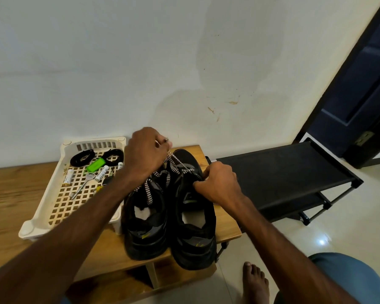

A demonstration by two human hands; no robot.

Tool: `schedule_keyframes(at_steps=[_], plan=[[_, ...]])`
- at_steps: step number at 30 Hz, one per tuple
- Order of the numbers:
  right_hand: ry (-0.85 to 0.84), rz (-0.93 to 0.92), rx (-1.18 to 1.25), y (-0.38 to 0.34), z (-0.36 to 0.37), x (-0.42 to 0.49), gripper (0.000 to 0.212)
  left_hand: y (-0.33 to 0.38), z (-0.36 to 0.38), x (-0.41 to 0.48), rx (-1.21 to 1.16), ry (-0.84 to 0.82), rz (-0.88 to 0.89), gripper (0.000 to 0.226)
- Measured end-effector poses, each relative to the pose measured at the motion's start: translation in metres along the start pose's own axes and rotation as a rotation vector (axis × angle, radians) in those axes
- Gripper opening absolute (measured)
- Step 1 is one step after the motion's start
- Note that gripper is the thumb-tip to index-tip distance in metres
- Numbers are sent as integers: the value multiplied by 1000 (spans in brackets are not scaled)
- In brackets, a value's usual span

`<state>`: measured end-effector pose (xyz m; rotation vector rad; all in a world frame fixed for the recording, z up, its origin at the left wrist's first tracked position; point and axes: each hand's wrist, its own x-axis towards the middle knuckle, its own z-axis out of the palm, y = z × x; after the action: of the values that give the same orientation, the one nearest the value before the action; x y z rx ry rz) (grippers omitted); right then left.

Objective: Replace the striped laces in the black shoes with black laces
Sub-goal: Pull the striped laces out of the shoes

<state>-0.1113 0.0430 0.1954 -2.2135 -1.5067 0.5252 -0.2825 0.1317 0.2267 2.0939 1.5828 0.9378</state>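
Wooden bench by a white wall, two black shoes on it. Left hand pinches a taut striped lace; right hand grips the right shoe's upper just below. Two coiled black laces lie left of the fingers in a white tray (batteries and a key too).

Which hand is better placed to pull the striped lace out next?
Left, probably: the left hand pinches the striped lace taut above the shoe, while the right hand grips that shoe's edge, steadying it.
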Motion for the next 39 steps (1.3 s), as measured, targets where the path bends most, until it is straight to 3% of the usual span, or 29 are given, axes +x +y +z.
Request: schedule_keyframes(at_steps=[3, 4, 7, 8, 12, 19, 21, 24, 26, 35, 39], plan=[[8, 7, -1, 1, 0, 0, 24, -9, -6, 1, 9, 75, -19, 17], [9, 10, -1, 1, 0, 0, 23, -9, -3, -2, 11, 53, 10, 21], [-4, 11, 0, 0, 0, 0, 22, 3, 9, -14, 94, -117, 132, 61], [-5, 10, 2, -1, 1, 0, 22, 9, 12, -19, 142, -168, 192, 62], [13, 5, -16, -3, 2, -1, 28, 26, 27, -37, 418, -326, 304, 44], [13, -6, -34, -4, 3, 0, 33, 38, 37, -49, 531, -190, 226, 19], [10, -5, -33, -3, 3, 0, 32, 39, 38, -51, 496, -159, 219, 9], [18, 4, -11, -1, 2, 0, 32, 39, 36, -52, 405, -168, 194, 16], [20, 12, -5, -1, 2, 0, 31, 38, 33, -47, 296, -183, 147, 8], [8, 6, 10, 0, 1, -1, 30, 12, 11, -14, -323, -261, -268, 25], [2, 6, 17, 0, 0, -1, 27, -2, 3, -1, -470, -20, -327, 24]])
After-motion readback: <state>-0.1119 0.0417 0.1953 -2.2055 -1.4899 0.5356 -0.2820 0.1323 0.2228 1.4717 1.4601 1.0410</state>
